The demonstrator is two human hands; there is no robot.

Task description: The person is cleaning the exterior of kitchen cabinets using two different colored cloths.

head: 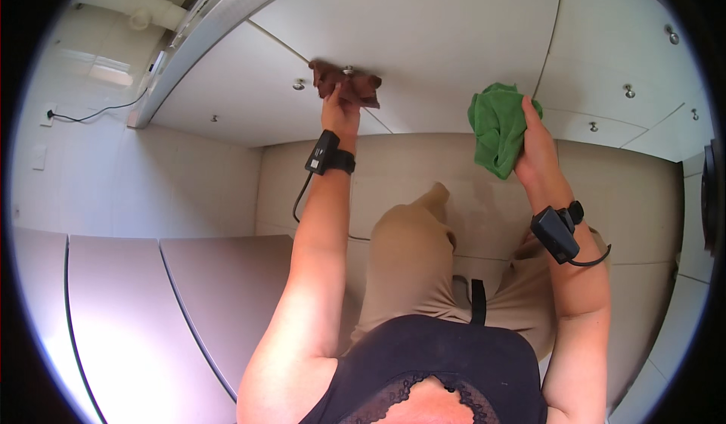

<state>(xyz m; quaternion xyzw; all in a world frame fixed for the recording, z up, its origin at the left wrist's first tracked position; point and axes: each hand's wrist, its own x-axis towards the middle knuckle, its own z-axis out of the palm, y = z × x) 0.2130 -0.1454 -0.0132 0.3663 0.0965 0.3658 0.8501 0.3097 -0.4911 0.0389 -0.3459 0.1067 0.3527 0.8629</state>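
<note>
My left hand (341,113) grips a brown cloth (354,88), which lies against the white cabinet front just below a round metal knob (348,70). Part of the cloth spreads to both sides of the fingers. A bunched green cloth (499,129) is in my right hand (536,146), with the thumb along its right side. It is in front of the lower part of a large white cabinet door (442,44); whether it touches the door I cannot tell. Both wrists carry a black strapped device with a cable.
More metal knobs stick out of the cabinet fronts, one (298,85) left of the brown cloth and another (628,90) at the right. A grey-brown panelled unit (227,288) stands at lower left. A black cable (102,119) runs from a wall socket (49,114).
</note>
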